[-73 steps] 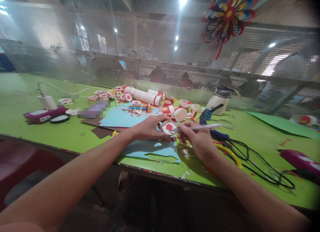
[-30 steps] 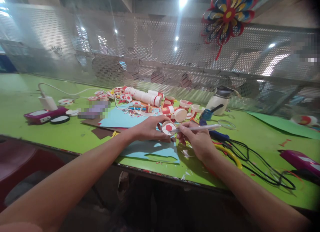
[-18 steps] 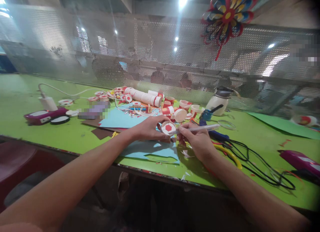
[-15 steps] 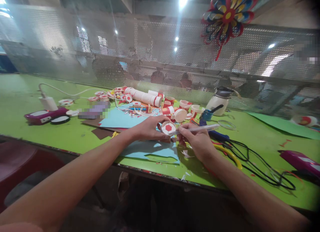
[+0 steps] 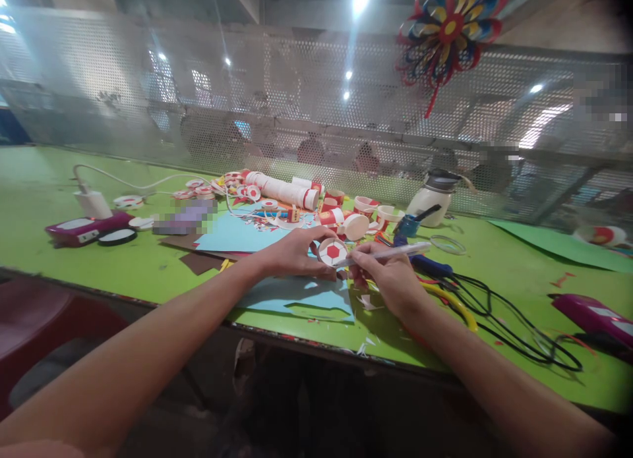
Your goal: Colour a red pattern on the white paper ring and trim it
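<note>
My left hand is closed round a small paper cup whose white bottom, with a red patch in the middle, faces me. My right hand pinches a white pen, and the pen's tip touches the right edge of the cup's bottom. Both hands hover just above a light blue paper sheet near the front edge of the green table.
Behind the hands lie several red-and-white paper cups and a stacked roll of cups. A white glue bottle, black cables, purple tools and a charger sit around. A paper pinwheel hangs on the mesh wall.
Almost nothing moved. The pen's tip has stayed at the cup's bottom with only slight shifts of my right hand.
</note>
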A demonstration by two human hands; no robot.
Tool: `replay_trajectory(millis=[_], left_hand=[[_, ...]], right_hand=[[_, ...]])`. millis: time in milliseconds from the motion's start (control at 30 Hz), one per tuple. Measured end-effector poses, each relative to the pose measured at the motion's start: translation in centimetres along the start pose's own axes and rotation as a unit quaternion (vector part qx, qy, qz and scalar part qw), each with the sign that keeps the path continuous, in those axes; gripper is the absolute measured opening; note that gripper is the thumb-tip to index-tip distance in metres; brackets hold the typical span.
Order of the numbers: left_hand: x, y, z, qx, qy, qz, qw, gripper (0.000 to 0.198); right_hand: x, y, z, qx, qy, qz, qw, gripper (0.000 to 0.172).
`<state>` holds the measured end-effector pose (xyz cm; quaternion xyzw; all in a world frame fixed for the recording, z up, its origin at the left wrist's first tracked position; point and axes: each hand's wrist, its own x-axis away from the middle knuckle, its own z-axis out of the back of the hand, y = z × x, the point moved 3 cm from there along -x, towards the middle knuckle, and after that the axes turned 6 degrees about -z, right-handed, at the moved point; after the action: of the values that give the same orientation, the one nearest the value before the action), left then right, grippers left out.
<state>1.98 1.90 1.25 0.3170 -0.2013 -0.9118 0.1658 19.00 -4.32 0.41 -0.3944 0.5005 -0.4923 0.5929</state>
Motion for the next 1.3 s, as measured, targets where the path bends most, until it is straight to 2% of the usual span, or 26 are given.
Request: replay_trajectory(millis=[233,900,1167,1300], left_hand=[[-0.1,0.38,0.15,0.01,0.005,-0.013,1.0,0.048],[0.06,0.45,0.12,-0.013,-0.004,0.008,1.0,0.051],[0.02,0.52,0.27,-0.009,-0.001,-0.014,1.0,0.049],[0.0,0.51,0.2,-0.014,0.0,-0.019,1.0,0.053]], right_hand=[[-0.4,0.6,0.29,-0.028,0.007,0.032,0.999,0.019],[-0.1,0.2,-0.01,0.018,-0.016,-0.016,1.0,0.021],[-0.23,0.32,0.33,-0.01,0.011,0.033,0.999,0.019],[-0.13,0.28,0.22,-0.002,0.002,0.017,1.0,0.019]])
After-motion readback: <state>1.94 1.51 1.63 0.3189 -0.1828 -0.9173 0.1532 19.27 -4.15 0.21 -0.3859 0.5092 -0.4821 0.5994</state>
